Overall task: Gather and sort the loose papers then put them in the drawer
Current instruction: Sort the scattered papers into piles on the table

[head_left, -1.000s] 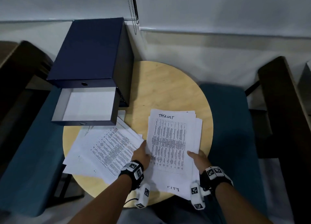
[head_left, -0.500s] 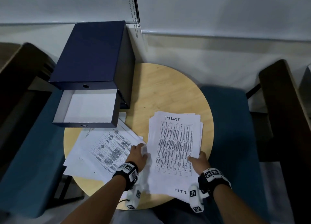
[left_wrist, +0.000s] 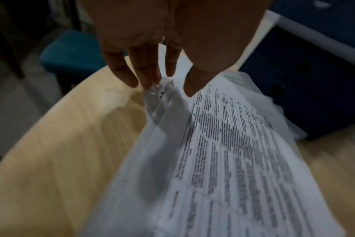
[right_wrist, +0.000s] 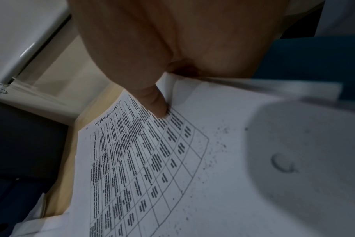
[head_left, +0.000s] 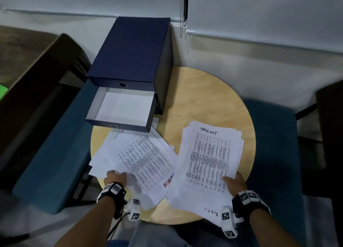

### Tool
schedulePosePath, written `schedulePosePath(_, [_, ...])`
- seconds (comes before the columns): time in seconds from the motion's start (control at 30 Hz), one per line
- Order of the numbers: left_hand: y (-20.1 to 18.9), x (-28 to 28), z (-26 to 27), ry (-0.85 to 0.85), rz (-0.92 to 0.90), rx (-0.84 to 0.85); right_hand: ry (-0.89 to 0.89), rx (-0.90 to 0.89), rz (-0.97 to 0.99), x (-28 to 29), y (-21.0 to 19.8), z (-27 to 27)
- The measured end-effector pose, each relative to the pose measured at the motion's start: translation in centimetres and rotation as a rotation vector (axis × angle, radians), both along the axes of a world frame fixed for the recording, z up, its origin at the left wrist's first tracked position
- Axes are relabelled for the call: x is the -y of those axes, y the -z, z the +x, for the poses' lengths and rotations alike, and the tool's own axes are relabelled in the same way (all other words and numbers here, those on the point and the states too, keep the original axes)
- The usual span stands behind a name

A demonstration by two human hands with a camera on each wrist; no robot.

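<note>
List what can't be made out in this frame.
- Right hand fingers: under the TASKLIST stack in head and right wrist views; only the thumb shows.
- Table text on the loose papers: motion-blurred in the left wrist view, too small in the head view.
- Red writing: partly covered by the stack.

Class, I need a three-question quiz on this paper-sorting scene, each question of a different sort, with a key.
1. True or false: the drawer stands open.
2. Which hand holds the stack headed TASKLIST? A) left hand B) right hand
3. Fill in: the loose sheets gripped by the left hand lie on the round ____.

Key: 1 true; 2 B; 3 table.
</note>
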State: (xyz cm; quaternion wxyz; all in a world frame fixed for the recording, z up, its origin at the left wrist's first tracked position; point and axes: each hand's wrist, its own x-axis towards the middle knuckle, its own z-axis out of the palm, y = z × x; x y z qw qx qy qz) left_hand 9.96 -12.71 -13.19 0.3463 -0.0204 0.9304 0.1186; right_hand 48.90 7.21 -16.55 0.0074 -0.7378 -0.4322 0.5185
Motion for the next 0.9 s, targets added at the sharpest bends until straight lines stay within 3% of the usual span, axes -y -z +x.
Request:
schedulePosePath(0.17, [0.0,-1.2,0.2,-0.052,0.092,0.075,-0.040,0.030,0.020,-0.1,-0.5,-0.6])
schedulePosePath(0.3, [-1.4,-2.4,1.1,-0.008,0.127,-0.006,-0.073,0.023,0.030,0.0,-1.1,-1.3])
schedulePosePath(0.4, [-3.2,-3.2,3.0,0.203,0.198,-0.146,-0.084,0.029,0.027,0.3,-1.4,-1.9])
schedulePosePath(0.57, [-5.3,-3.4,6.7,0.855,0.268,-0.389,-0.081,0.053,0.020,0.6,-1.6,-2.1])
schedulePosePath(0.63, [-6.9,-3.6,8.3,1.043,0.256,-0.399,-0.090,0.058,0.018,0.6,-1.6,-2.1])
schedulePosePath(0.77, [-10.4,-4.3,11.8,1.178,0.489,-0.510,-0.111,0.067,0.009,0.6,-1.5,-2.0])
schedulePosePath(0.9, [-14.8,-5.7,14.9,1.127,0.753,-0.483,-0.139,0.092,-0.018,0.4,-1.5,-1.9])
